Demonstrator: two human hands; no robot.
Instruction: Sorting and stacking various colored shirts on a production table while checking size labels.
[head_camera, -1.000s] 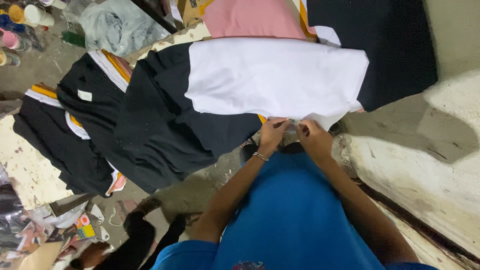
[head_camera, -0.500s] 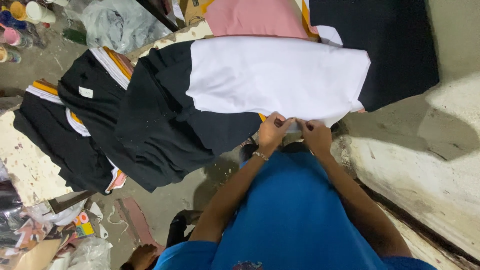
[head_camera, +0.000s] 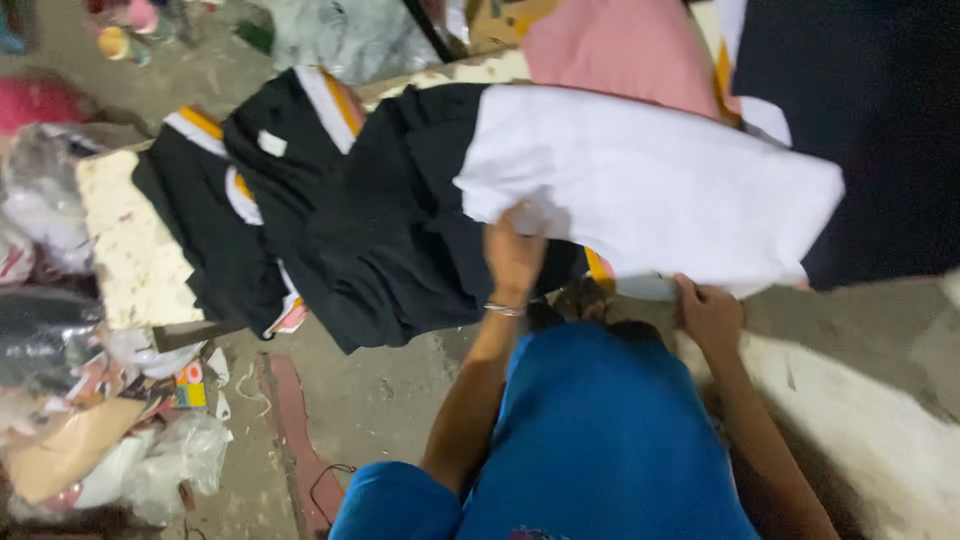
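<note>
Left hand (head_camera: 513, 255) under the near-left edge of the white garment (head_camera: 650, 190), fingers hidden by the cloth, so cannot tell if they are gripping or flat. Right hand (head_camera: 708, 312) at the near edge of the same garment, fingers curled on the hem, pinching it. White garment lies spread over a black garment (head_camera: 400, 220) on the bench (head_camera: 125, 250). More black garments with orange-white collars (head_camera: 215, 215) just to the left. Pink cloth (head_camera: 625, 45) beyond. Plastic bags (head_camera: 150, 465) on the floor, low left.
</note>
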